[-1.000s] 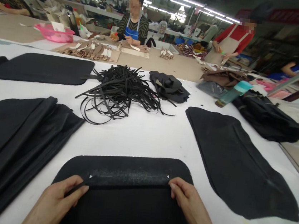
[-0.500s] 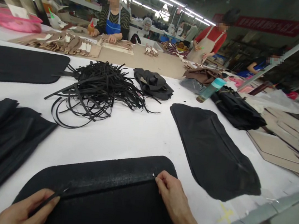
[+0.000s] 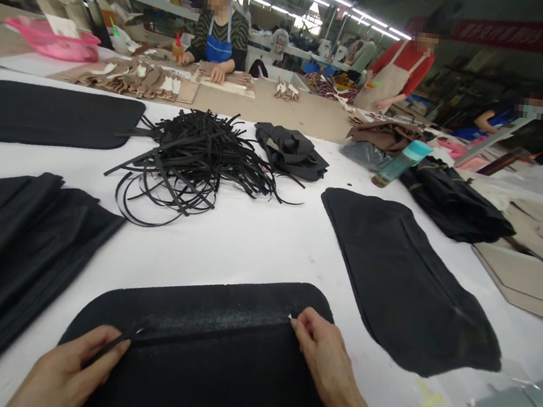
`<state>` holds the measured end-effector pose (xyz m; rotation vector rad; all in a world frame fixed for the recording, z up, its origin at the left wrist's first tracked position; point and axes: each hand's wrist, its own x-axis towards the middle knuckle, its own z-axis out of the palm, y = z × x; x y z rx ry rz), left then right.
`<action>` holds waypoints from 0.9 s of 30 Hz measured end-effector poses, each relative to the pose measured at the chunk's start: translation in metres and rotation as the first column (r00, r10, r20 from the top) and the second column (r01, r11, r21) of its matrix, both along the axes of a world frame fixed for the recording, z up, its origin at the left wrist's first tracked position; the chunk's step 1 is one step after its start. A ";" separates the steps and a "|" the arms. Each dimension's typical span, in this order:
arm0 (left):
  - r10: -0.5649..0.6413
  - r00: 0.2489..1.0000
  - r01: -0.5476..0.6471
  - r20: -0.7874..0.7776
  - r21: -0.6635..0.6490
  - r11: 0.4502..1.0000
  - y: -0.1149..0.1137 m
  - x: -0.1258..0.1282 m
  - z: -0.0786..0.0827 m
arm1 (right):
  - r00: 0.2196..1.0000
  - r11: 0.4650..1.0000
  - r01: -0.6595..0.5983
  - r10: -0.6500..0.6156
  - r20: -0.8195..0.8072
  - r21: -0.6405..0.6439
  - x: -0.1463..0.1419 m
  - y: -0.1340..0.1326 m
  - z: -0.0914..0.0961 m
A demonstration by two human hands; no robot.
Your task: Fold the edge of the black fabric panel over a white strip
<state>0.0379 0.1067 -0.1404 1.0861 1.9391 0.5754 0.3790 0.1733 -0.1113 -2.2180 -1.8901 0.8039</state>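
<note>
A black panel with rounded corners point(image 3: 228, 368) lies on the table before me, a dull, whitish band running across its upper part. At the band's left end, my left hand point(image 3: 72, 360) is closed, pinching a thin black strip point(image 3: 111, 346) between thumb and fingers; the strip's tip looks pale. My right hand point(image 3: 326, 350) rests at the band's right end, thumb and forefinger pressed together at the panel's surface. A tiny white bit point(image 3: 290, 317) shows at those fingertips. What else they grip is hidden.
Beyond the panel lies a tangled heap of black strips point(image 3: 209, 150). Black pieces flank it: draped material point(image 3: 15, 253) left, a stacked pile point(image 3: 405, 277) right. A bottle with a turquoise lid point(image 3: 403, 164) leans farther back. Several people work behind, one in a blue apron point(image 3: 220, 41).
The view has swung slightly left, so everything sits farther right in the picture. Both hands keep nearly the same places on the panel.
</note>
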 end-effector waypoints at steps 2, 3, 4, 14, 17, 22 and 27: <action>-0.043 0.998 0.046 0.056 -0.056 0.997 0.003 0.003 0.009 | 1.000 1.000 -0.017 0.017 -0.001 -0.008 0.001 0.001 -0.001; -0.048 0.996 0.053 0.070 -0.077 0.996 0.004 0.005 0.013 | 1.000 1.000 -0.027 0.027 0.002 -0.007 0.001 0.001 -0.001; -0.041 0.997 0.047 0.069 -0.088 0.995 0.006 0.006 0.017 | 0.999 0.999 -0.036 0.036 0.007 -0.004 0.001 0.001 -0.002; -0.031 0.999 0.031 0.031 0.007 0.999 0.007 0.011 0.025 | 0.996 0.994 -0.083 0.084 0.010 -0.067 0.009 -0.001 -0.010; -0.024 0.999 0.024 0.023 0.010 1.000 0.008 0.012 0.027 | 0.994 0.991 -0.110 0.110 -0.011 -0.080 0.015 0.000 -0.019; -0.003 1.000 0.003 0.011 0.009 1.000 0.009 0.014 0.029 | 0.990 0.988 -0.142 0.140 -0.036 -0.066 0.019 0.000 -0.024; -0.013 0.999 0.014 -0.029 0.019 1.000 0.009 0.014 0.034 | 0.987 0.989 -0.149 0.148 -0.065 -0.019 0.021 0.000 -0.022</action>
